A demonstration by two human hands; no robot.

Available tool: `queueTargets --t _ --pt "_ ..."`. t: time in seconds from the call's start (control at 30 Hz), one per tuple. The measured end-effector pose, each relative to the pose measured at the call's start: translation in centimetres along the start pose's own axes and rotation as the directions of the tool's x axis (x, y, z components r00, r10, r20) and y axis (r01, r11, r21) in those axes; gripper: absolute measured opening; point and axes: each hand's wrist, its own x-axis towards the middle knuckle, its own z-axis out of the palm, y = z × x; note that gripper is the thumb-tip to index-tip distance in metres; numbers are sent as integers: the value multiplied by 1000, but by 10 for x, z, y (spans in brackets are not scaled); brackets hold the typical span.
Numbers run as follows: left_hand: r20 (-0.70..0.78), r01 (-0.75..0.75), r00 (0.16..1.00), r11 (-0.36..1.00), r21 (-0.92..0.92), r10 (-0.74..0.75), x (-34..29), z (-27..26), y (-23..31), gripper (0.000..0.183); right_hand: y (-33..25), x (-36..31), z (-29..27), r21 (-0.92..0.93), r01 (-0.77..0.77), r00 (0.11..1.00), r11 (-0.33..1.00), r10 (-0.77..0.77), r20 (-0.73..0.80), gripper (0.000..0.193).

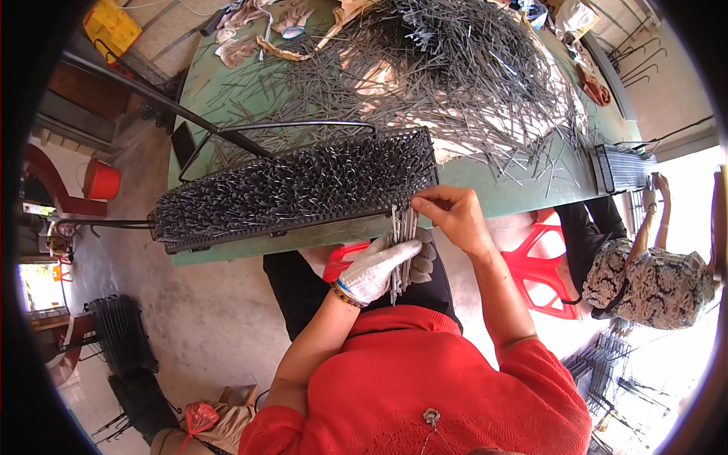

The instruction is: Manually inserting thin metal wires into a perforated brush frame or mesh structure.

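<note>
My left hand (373, 271), in a white and grey work glove, is wrapped round a small bundle of thin grey metal strips (404, 221) standing roughly upright. Just above and to the right, my bare right hand (458, 218) has thumb and forefinger pinched together. Whatever lies between those fingertips is too small to make out. They are close to the bundle's top and to the right end of a long black mesh rack (427, 161). Densely packed, mostly upright dark strips (288, 189) fill that rack, which lies along the table's near edge.
A large loose heap of metal strips (485, 68) covers much of the green table (523, 184). Gloves (294, 19) lie at its far left. A co-worker (648, 280) works at another mesh rack (623, 168) on the right. Red stools (540, 265) and black racks (121, 334) stand around.
</note>
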Motion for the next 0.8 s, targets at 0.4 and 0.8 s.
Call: queueTargets --t 0.4,0.8 --pt "-24 21 1000 994 110 -19 3 3 -1 31 11 4 -6 248 -129 992 960 125 32 23" --pt "-87 13 996 988 154 0 2 4 -2 30 4 12 -11 255 -92 994 962 105 -41 22"
